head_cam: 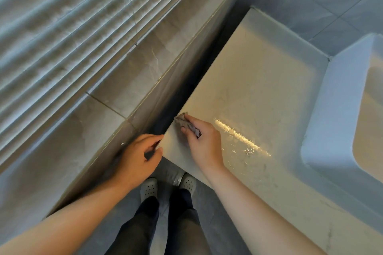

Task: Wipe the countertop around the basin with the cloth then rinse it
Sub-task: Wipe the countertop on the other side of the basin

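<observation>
A pale, glossy countertop [259, 80] runs from the wall toward me, with the white basin [339, 113] raised at its right end. My right hand [202, 140] presses a small grey-brown cloth [183, 122] onto the countertop's near left corner; most of the cloth is hidden under the fingers. My left hand [138, 153] rests at that same corner, thumb and fingers curled around the edge, holding no object. A wet streak glints on the surface just right of my right hand.
A dark gap [186, 89] separates the countertop from a grey tiled ledge [132, 72] on the left. White blinds [62, 26] hang above the ledge. Grey wall tiles [310, 6] back the counter. My legs and white shoes [149, 188] stand on the floor below.
</observation>
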A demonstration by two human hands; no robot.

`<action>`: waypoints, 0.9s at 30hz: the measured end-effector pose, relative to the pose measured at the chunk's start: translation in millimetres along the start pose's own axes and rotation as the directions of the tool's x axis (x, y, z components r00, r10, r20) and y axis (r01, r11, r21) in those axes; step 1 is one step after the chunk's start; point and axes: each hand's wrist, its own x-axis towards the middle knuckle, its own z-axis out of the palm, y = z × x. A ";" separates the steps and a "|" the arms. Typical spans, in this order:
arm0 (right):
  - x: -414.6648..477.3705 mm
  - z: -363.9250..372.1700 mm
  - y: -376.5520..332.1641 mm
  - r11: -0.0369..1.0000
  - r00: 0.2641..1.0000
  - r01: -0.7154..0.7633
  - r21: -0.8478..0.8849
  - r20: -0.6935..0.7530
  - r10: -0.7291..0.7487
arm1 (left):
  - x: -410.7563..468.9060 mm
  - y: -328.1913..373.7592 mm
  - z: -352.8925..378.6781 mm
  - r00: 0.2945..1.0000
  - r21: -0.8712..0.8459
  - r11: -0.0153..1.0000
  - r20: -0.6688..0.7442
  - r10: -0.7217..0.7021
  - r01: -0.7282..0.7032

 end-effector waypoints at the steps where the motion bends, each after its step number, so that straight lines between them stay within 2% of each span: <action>1: 2.5 -5.8 -1.7 0.999 1.000 -0.007 0.032 0.020 0.006 | -3.6 -0.4 0.3 1.000 -0.006 1.000 0.007 -0.006 0.006; 6: 55.3 -36.1 -6.5 0.997 0.992 0.043 -0.064 -0.116 -0.050 | -15.1 -2.1 4.5 0.998 -0.035 0.997 -0.011 -0.065 0.064; 10: 89.8 -28.3 3.8 0.991 0.995 -0.046 -0.127 -0.099 0.034 | -17.0 -2.7 7.4 0.995 -0.041 0.995 -0.031 -0.091 0.089; 12: 85.2 -16.9 4.7 0.989 0.995 -0.019 -0.145 -0.097 0.005 | -17.8 -3.3 8.1 0.994 -0.039 0.994 -0.035 -0.102 0.101; 18: 32.8 12.2 5.1 0.967 0.990 0.140 -0.212 -0.001 -0.143 | -25.7 -8.2 3.8 0.991 -0.059 0.991 -0.057 -0.125 0.121; 27: -23.6 25.4 1.2 0.962 0.972 0.209 -0.178 0.150 -0.183 | -65.1 -27.3 -7.5 0.973 -0.039 0.983 -0.139 -0.185 0.182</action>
